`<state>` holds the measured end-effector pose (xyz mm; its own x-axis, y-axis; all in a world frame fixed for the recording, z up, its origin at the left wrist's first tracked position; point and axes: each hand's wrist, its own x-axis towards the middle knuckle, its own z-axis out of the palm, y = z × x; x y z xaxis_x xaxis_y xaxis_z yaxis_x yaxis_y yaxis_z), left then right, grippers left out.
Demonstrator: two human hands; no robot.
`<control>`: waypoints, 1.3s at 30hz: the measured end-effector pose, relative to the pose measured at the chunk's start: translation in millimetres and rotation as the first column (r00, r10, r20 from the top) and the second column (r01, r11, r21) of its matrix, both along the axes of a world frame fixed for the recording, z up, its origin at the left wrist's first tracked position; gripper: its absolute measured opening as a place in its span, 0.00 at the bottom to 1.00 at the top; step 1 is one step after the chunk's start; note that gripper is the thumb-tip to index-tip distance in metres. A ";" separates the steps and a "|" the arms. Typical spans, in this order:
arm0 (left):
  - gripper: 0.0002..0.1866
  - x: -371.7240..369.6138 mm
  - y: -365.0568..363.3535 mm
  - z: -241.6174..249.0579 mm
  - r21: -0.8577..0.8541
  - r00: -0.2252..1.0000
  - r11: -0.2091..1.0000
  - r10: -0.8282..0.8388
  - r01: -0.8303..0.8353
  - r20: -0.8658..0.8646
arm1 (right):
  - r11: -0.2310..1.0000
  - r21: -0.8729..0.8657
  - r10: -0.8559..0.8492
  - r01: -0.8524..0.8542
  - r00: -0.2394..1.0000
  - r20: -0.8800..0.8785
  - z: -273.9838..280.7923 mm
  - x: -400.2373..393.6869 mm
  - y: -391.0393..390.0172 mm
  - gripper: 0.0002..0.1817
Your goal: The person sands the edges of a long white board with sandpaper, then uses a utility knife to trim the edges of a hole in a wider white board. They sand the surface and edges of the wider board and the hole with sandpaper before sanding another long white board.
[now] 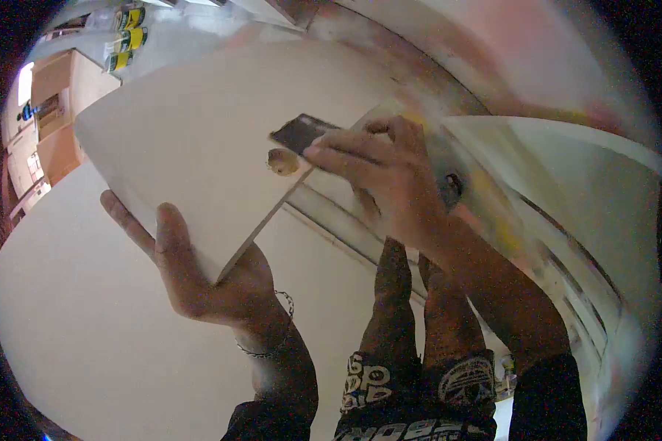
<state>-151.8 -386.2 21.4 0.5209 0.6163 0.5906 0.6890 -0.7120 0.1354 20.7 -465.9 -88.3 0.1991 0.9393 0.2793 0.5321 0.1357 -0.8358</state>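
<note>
A pale flat panel (pixel 213 125), perhaps a cabinet door, is tilted in front of me. Near its right edge is a round, wood-coloured recess (pixel 283 162). My left hand (pixel 213 279) grips the panel's lower corner, its thumb on the face and other fingers partly hidden by the board. In my right hand (pixel 390 162) is a dark, flat piece of sandpaper (pixel 301 134), pressed on the panel's face just above the recess. My right fingertips cover the sandpaper's right end.
Another large pale panel (pixel 73 316) lies below and left. At the right stands a curved pale board (pixel 566 154) beside a paint-stained surface (pixel 485 198). Several yellow-and-dark tubs (pixel 131 38) stand at the upper left, near brown boxes (pixel 55 110). My legs (pixel 449 316) are below.
</note>
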 end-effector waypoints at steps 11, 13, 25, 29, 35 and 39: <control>0.31 -7.3 3.5 -0.3 -0.010 0.999 1.000 -0.009 0.009 -0.034 | 0.997 -0.072 0.011 -0.010 1.000 0.015 9.8 -7.6 -2.2 0.27; 0.31 -10.3 1.1 -2.1 -0.024 1.000 1.000 -0.010 0.009 -0.021 | 0.997 -0.065 0.032 -0.033 0.999 -0.018 9.5 -8.0 -4.8 0.27; 0.25 -6.3 10.3 0.2 -0.100 0.999 0.995 -0.020 0.023 0.035 | 0.997 -0.033 0.066 -0.069 0.995 -0.069 12.4 2.4 5.5 0.22; 0.25 -2.7 7.1 1.2 -0.118 0.997 0.993 -0.019 0.028 0.073 | 0.998 -0.050 0.046 -0.046 0.999 0.006 12.3 3.3 5.6 0.27; 0.21 -2.6 10.2 0.4 -0.123 0.997 0.992 -0.021 0.030 0.068 | 0.996 -0.070 -0.058 0.060 0.998 0.031 3.1 4.8 6.1 0.27; 0.20 4.4 2.7 5.8 -0.084 0.999 0.996 -0.039 0.042 0.037 | 0.883 -0.238 -0.448 0.404 0.877 -0.174 1.2 22.8 -6.0 0.18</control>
